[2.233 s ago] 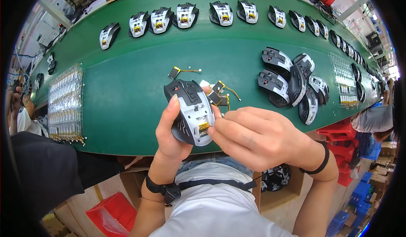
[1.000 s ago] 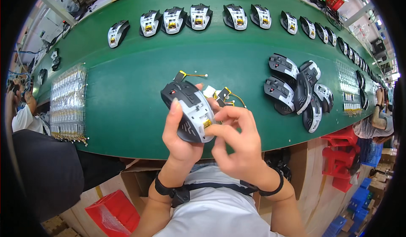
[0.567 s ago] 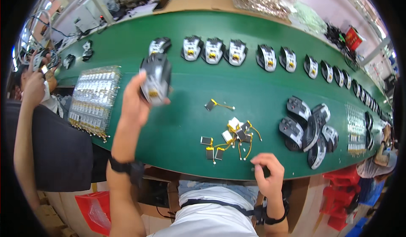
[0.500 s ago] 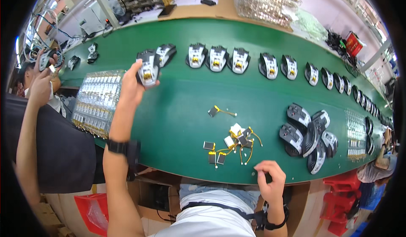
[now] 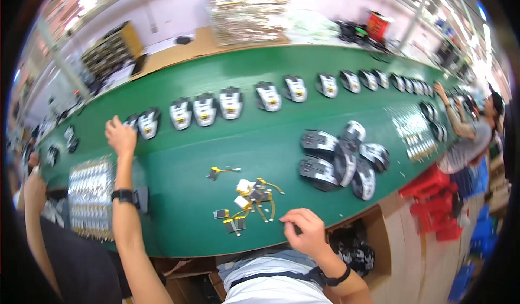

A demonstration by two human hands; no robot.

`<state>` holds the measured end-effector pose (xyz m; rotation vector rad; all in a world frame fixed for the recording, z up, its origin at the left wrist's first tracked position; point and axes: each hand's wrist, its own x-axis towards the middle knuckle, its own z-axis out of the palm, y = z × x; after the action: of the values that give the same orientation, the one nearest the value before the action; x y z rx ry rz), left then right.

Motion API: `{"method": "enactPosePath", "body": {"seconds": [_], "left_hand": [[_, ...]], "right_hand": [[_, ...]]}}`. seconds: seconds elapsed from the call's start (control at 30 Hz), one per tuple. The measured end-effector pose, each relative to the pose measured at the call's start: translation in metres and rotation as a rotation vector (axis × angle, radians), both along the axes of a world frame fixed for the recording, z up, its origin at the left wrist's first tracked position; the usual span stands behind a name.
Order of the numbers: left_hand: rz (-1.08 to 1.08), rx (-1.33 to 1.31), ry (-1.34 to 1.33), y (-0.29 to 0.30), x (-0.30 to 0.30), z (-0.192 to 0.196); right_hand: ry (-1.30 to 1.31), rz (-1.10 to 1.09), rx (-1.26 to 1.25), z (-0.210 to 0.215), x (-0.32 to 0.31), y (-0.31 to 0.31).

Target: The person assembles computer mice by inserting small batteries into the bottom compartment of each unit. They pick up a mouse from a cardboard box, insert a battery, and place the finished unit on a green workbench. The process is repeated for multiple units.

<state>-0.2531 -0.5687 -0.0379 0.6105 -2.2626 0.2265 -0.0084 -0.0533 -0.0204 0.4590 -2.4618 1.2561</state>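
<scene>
Mouse cluster (image 5: 345, 163) and loose batteries (image 5: 242, 201) clutter table (image 5: 184, 195), battery tray (image 5: 91, 195) beside left forearm (image 5: 128, 222), row-end mice (image 5: 148, 124) just right of left hand (image 5: 120, 136), grip unclear, right hand (image 5: 306, 230) loosely curled, thumb apart, near batteries.

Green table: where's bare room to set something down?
Bare: between the row of mice and the loose batteries, and left of those batteries, as far as the left forearm. Crowded: the mouse pile and the row's right end.
</scene>
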Motion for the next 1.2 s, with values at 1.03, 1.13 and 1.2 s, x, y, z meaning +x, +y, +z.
{"method": "enactPosePath", "body": {"seconds": [1.03,1.13,1.2], "left_hand": [[-1.604,0.441,-0.704,0.286,0.133,0.154],[-1.602,0.722,-0.498,0.269,0.146,0.144],[-1.508,1.634,-0.179,0.262,0.164,0.127]], "right_hand": [[-0.263,0.208,-0.646,0.058,-0.056,-0.017],[-0.608,0.399,-0.792,0.067,-0.063,-0.025],[-0.657,0.428,-1.113,0.072,-0.068,-0.036]]}}
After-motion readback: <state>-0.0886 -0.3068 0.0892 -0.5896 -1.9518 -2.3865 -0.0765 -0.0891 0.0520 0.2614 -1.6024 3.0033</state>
